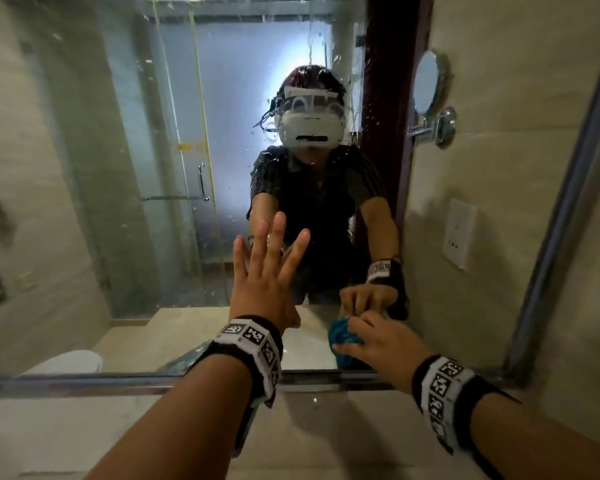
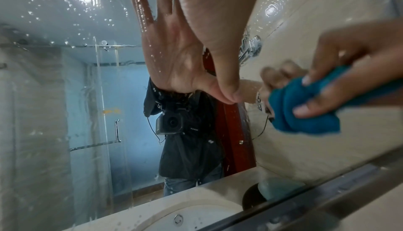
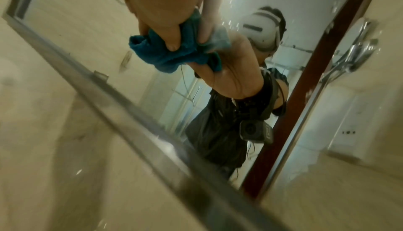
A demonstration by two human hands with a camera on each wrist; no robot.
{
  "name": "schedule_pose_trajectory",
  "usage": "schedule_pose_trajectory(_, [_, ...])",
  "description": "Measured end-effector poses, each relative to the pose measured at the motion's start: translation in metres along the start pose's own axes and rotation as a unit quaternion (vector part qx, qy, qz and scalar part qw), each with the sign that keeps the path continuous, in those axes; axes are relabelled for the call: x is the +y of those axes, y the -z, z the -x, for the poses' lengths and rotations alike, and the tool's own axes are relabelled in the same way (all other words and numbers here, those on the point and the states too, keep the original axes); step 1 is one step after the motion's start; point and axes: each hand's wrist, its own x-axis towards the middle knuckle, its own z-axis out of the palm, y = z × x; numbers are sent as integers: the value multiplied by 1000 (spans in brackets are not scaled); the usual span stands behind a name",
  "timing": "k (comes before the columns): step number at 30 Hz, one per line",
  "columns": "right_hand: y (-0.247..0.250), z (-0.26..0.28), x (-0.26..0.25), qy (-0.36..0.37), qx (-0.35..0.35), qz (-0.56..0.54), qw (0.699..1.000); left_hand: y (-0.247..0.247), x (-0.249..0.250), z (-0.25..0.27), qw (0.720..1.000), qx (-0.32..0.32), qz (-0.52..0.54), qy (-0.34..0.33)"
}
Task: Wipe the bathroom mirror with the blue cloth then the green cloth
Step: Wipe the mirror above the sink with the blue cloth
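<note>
Head cam: left hand [image 1: 267,271] up flat on the bathroom mirror [image 1: 136,168], fingers straight and spread, holding nothing. Right hand [image 1: 378,341] low at the glass, just above the mirror's bottom frame [image 1: 118,379], fingers curled round the bunched blue cloth [image 1: 343,336], which is pushed against the mirror. Water drops scattered over the glass. Both wrists wear bands w/ black-and-white square code markers [image 1: 253,344]; no readable words on them. Round shaving mirror [image 1: 428,83] on a chrome arm on the right wall, white wall socket [image 1: 459,233] below it.

Left wrist cam: left hand [image 2: 218,27] w/ thumb and fingers stretched out, tips at the wet glass, palm mirrored right behind. Right hand [image 2: 348,72] beside it, blurred, pinching the blue cloth [image 2: 305,114]. Reflection shows a wrist camera [image 2: 171,123] and small mirrored print on the strap next to it, too small to read. Sink basin [image 2: 196,217] reflected at bottom.

Right wrist cam: right hand [image 3: 174,19], thumb and fingers clamped on the blue cloth [image 3: 172,57], wad touching the glass near the frame [image 3: 130,96]. Green cloth: can't spot it in any view.
</note>
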Motion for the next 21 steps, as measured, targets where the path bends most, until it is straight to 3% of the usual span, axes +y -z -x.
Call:
schedule_pose_trajectory(2, [18, -10, 8, -15, 82, -6, 997, 0, 2, -1, 1000, -2, -4, -2])
schedule_pose_trajectory(4, [46, -29, 10, -73, 178, -40, 981, -1, 2, 0, 1000, -2, -4, -3])
schedule_pose_trajectory(6, [67, -45, 6, -135, 207, -75, 966, -2, 1, 0, 1000, 3, -13, -2])
schedule_pose_trajectory(9, [61, -48, -4, -159, 166, -78, 970, -2, 0, 0, 1000, 7, -25, 0])
schedule_pose_trajectory(11, [33, -38, -12, -88, 142, -60, 984, -4, 1, -1, 1000, 4, -27, -4])
schedule_pose_trajectory(16, [-24, 8, -20, -54, -19, -17, 998, -7, 2, 1, 999, 18, -32, -7])
schedule_pose_trajectory(21, [-8, 41, 21, -81, -4, -31, 996, 8, 8, 2, 998, 52, -43, -16])
